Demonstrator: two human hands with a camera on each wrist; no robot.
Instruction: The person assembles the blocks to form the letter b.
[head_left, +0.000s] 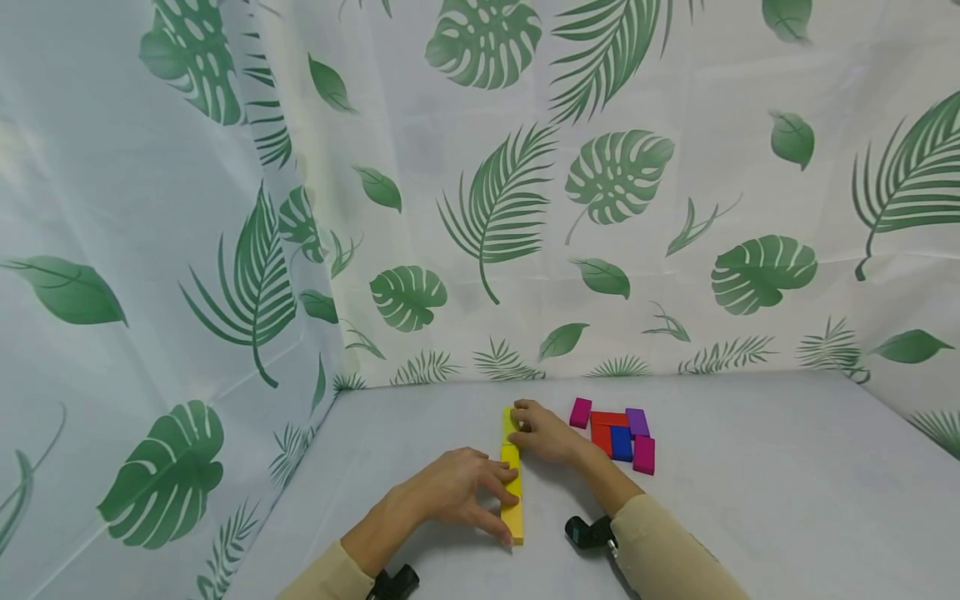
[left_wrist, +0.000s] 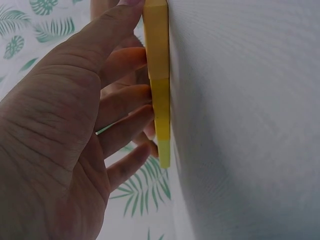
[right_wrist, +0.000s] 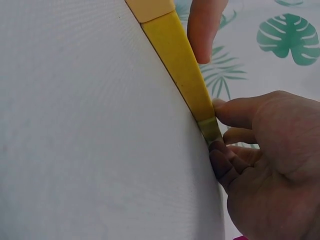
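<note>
Lower centre of the head frame, a row of three yellow blocks (head_left: 511,455) runs end to end, pointing away from the person, flat on the white table (head_left: 750,492). Left hand (head_left: 459,487) comes from lower left, fingers spread and slightly bent, tips touching the row, thumb at its near end. Right hand (head_left: 549,435) comes from lower right, pinching the far block (head_left: 508,425) between thumb and fingers. Just right of the right hand, well apart from the row, a cluster: red-orange block (head_left: 609,418), red block (head_left: 602,440), blue block (head_left: 621,444), purple block (head_left: 637,422), lower magenta block (head_left: 643,456); upper magenta block (head_left: 581,412) sits slightly off, upper left of these. Beige sleeves (head_left: 667,546) on both arms, black device (head_left: 587,532) by right wrist. Leaf-print curtain (head_left: 517,325) fills upper frame.
</note>
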